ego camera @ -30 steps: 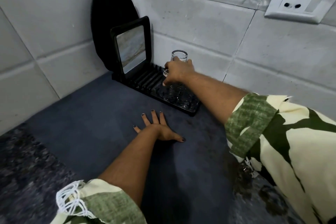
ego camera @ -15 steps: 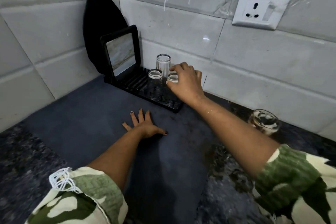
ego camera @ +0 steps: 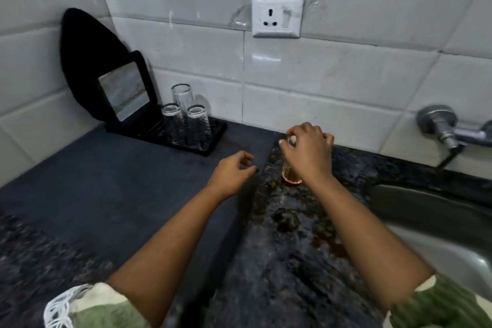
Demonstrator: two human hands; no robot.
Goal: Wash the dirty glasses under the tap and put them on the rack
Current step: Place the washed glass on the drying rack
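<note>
Your right hand [ego camera: 306, 153] is reaching down over the dirty glass [ego camera: 288, 174], fingers curling around its rim from above, so the grip is closing on the glass, though the hand is hiding most of it and only the brownish base is showing. The glass is standing upright on the desk [ego camera: 292, 247], its long axis running straight up into your palm. Your left hand [ego camera: 231, 173] is hovering just beside it, loosely curled and holding nothing. From the grip, the sink [ego camera: 426, 221] is lying to the right and the tap [ego camera: 450, 133] beyond it by the wall, so I judge the right hand the nearer one for carrying. The rack [ego camera: 213, 138], with three clean glasses [ego camera: 183, 114], is sitting away to the left.
</note>
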